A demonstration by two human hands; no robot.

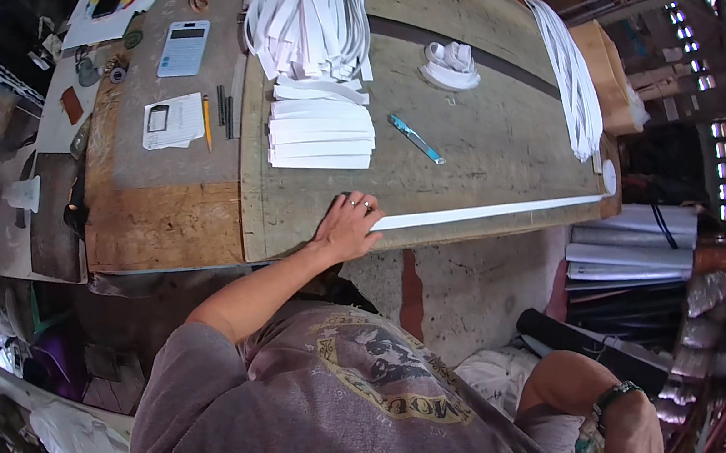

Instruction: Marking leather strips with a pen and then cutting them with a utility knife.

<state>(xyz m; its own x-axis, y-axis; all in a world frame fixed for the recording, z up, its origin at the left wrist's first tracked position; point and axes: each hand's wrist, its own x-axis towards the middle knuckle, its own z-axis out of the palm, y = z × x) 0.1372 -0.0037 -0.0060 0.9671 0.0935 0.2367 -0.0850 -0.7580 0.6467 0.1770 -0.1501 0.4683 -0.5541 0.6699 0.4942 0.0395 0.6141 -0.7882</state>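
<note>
Left hand (pixel 349 226): touching white strip (pixel 489 210), near on worktop (pixel 503 173), with half-bent fingers, cannot tell if gripping | Right hand (pixel 634 438): cannot tell fingers

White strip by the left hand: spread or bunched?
Spread: the white strip runs straight from the left hand along the table.

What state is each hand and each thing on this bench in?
Left hand: fingers curled at long strip; grip unclear
Long strip: straight, laid out
Right hand: off the bench; fingers out of view
White coil: loosely wound
Stacked strips: piled flat
Blue cutter: lying down; blade unclear
Pencil: lying flat
Calculator: face up
</note>
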